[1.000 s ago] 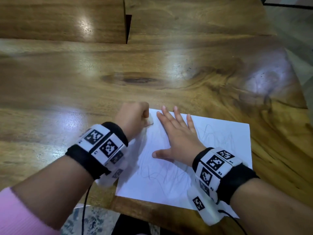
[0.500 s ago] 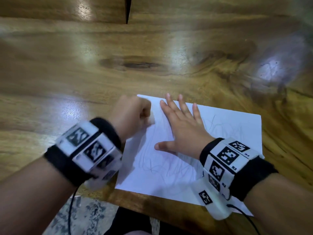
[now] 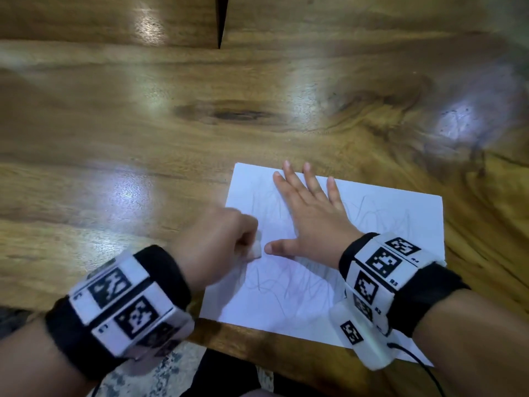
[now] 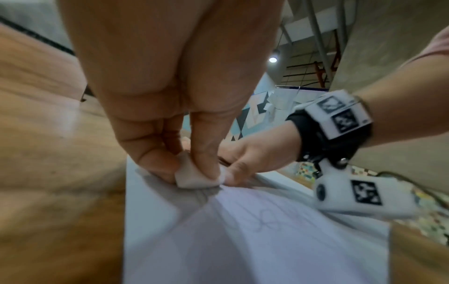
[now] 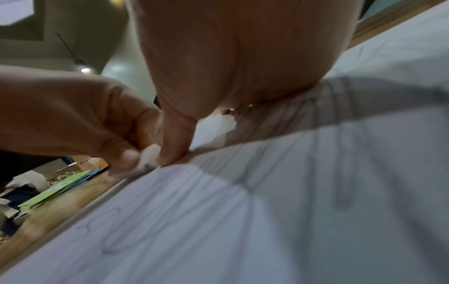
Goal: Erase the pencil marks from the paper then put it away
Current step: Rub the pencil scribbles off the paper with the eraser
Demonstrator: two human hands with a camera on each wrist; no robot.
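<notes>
A white sheet of paper with grey pencil scribbles lies on the wooden table, its near edge hanging over the table's front. My left hand pinches a small white eraser and holds it down on the sheet's left part. In the left wrist view the eraser sits between thumb and fingers, touching the paper. My right hand lies flat on the paper with fingers spread, its thumb just right of the eraser. The right wrist view shows scribbled paper and the eraser.
The table's front edge runs just below the sheet; patterned floor shows beneath it. A dark gap splits the wood at the far side. Green and blue sheets lie off to the left in the right wrist view.
My left hand has drawn the eraser down the sheet from its top left corner to beside my right thumb. My right hand stays flat on the paper.
</notes>
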